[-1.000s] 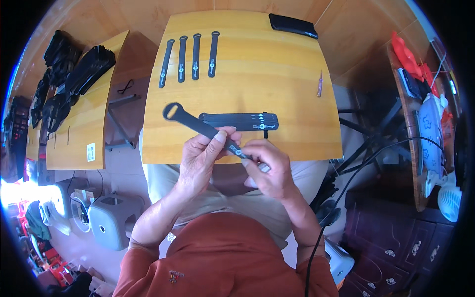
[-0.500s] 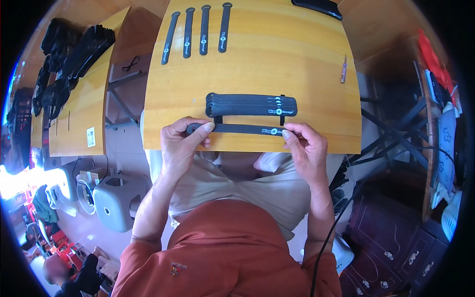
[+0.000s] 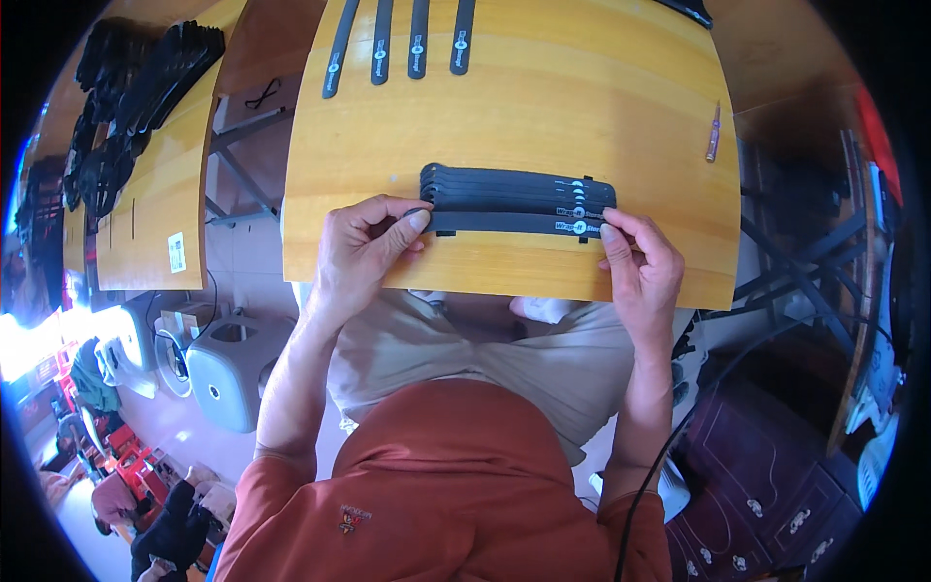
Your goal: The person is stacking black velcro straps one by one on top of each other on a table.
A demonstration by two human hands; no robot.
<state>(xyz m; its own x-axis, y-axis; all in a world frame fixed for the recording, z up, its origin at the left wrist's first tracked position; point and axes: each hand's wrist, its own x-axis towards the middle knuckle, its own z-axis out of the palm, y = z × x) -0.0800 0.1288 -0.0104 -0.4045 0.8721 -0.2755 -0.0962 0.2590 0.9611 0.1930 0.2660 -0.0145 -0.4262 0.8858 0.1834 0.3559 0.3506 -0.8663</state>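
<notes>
Nearest are the person's rust-red shirt [image 3: 446,456] and pale trousers [image 3: 388,339]. At the near part of the yellow wooden surface [image 3: 485,126], the left hand [image 3: 361,254] pinches the left end of a held strap [image 3: 504,224] between thumb and fingers, closed with only the strap's thickness between them. The right hand [image 3: 642,267] grips its other end with thumb and fingertips, likewise closed. The strap is flat, narrow and matt black, drawn straight from side to side, with white lettering and a round white badge toward the right; its left tip is covered by the hand. It lies along the near edge of an overlapping stack of matching straps [image 3: 514,184], whose badges show as partial white arcs. Farther off, a slim purple-handled tool [image 3: 714,141] lies at the right, and four separate black straps [image 3: 418,44] lie lengthwise in a row.
</notes>
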